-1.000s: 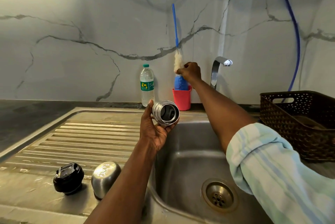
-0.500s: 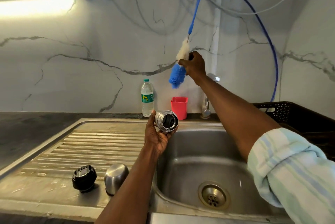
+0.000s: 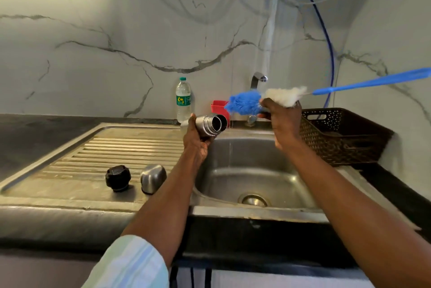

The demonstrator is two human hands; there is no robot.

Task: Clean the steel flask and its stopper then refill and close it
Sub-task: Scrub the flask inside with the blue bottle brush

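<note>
My left hand [image 3: 196,143] grips the steel flask [image 3: 211,125] above the sink's left rim, its open mouth tilted up and to the right. My right hand [image 3: 283,122] holds a bottle brush [image 3: 247,102] by its white bristle section; the blue bristle tip points left, a short way from the flask mouth, and the blue handle runs off to the right. On the drainboard lie the black stopper [image 3: 118,177] and the steel cap [image 3: 153,178], side by side.
The steel sink [image 3: 256,171] with its drain lies below both hands, the tap [image 3: 256,80] behind it. A water bottle [image 3: 183,100] and a red cup [image 3: 219,107] stand at the back wall. A dark perforated basket [image 3: 340,136] sits right of the sink.
My right hand lifted the brush out of the red cup, swung it from upright to horizontal and brought its blue tip down near the flask mouth. The flask tilted rightward.
</note>
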